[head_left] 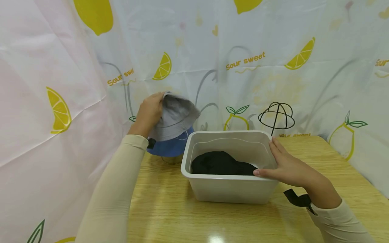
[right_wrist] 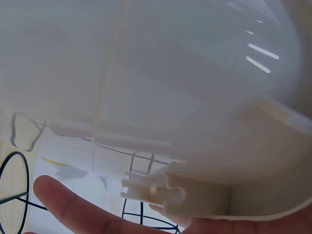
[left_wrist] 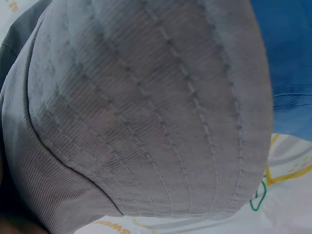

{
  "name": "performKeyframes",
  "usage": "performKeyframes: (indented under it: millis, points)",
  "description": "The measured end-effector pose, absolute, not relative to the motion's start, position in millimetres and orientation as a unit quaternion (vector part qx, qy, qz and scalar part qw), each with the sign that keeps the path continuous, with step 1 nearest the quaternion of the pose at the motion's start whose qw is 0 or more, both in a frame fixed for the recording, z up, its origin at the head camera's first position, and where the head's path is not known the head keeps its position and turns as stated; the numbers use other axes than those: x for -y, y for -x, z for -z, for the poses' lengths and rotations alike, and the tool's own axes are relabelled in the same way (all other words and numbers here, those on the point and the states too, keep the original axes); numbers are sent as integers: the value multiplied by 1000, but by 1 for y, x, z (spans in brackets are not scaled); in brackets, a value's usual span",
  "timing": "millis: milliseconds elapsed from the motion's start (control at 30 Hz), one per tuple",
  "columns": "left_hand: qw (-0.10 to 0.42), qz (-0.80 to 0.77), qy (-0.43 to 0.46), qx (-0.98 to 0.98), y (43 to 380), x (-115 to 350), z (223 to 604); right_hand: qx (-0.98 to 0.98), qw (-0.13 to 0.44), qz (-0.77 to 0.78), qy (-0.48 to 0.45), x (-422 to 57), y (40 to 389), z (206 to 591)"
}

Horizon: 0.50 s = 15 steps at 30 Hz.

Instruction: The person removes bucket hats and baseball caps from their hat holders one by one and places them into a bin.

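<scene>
Right of centre on the pale wood-grain table (head_left: 161, 209) stands a grey-white rectangular plastic bin (head_left: 231, 189) with a rounded rim. It could slide or tip if pressed unevenly, since the right hand (head_left: 287, 165) only steadies its right end, fingers extended and thumb laid over the near rim. A royal-blue fabric hat (head_left: 167, 148) sits left of the bin, partly behind the grey bucket hat of soft woven cloth (head_left: 179, 113); a low sideways sweep of the grey brim could catch the blue hat and knock it askew. Contact between the two cannot be told. A hat stand of thin black wire (head_left: 276, 118), behind the bin's right corner, might be jostled were the bin pushed back. The grey hat is held above the table by the left hand (head_left: 151, 109), which grips its upper left edge, fingertips hidden; a loose pinch could let it drop or fold. The cloth is matt and slightly creased, crown tilted, brim flaring downward. Finest detail: concentric rows of stitching round the brim, with visible diagonal twill.
</scene>
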<state>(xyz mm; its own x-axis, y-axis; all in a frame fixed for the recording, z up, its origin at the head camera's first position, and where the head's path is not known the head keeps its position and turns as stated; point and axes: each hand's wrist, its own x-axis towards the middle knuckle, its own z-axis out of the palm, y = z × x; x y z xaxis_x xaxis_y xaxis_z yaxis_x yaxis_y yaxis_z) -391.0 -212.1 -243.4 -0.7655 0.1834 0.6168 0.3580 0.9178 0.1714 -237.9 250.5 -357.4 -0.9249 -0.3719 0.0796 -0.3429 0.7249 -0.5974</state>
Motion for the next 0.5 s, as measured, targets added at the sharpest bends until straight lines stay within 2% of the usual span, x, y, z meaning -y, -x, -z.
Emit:
performKeyframes:
  millis: [300, 500]
  points:
    - [359, 152, 181, 903, 383, 202, 228, -931, 26, 311, 189, -251, 238, 357]
    - [370, 152, 202, 894, 378, 194, 221, -931, 26, 312, 186, -251, 239, 358]
